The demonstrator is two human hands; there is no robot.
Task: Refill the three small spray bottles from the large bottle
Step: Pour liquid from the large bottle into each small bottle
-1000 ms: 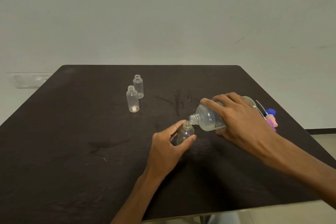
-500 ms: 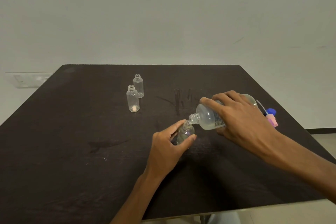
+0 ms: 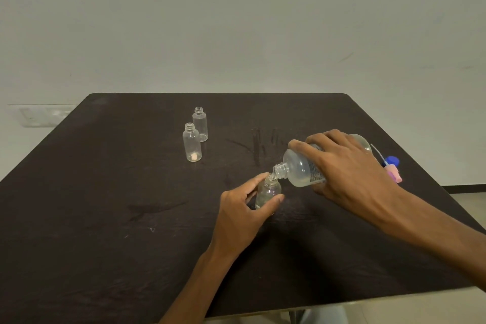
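Observation:
My left hand (image 3: pixel 243 214) grips a small clear bottle (image 3: pixel 268 192) standing upright on the dark table (image 3: pixel 105 218), thumb and fingers around its body. My right hand (image 3: pixel 347 168) holds the large clear bottle (image 3: pixel 297 169) tipped down to the left, its open neck touching the small bottle's mouth. Some clear liquid sits in the small bottle's bottom. Two more small clear bottles stand uncapped farther back on the left: the nearer one (image 3: pixel 192 142) has a pale bit at its bottom, the farther one (image 3: pixel 200 124) looks empty.
Spray tops in pink (image 3: pixel 394 175) and a blue cap (image 3: pixel 392 160) lie near the table's right edge, behind my right hand. A white wall rises behind the table, with a socket plate (image 3: pixel 39 115) at the left.
The large bottle has tipped further down and its neck has closed onto the small bottle's mouth. Liquid now shows in the small bottle. My left hand has stayed put.

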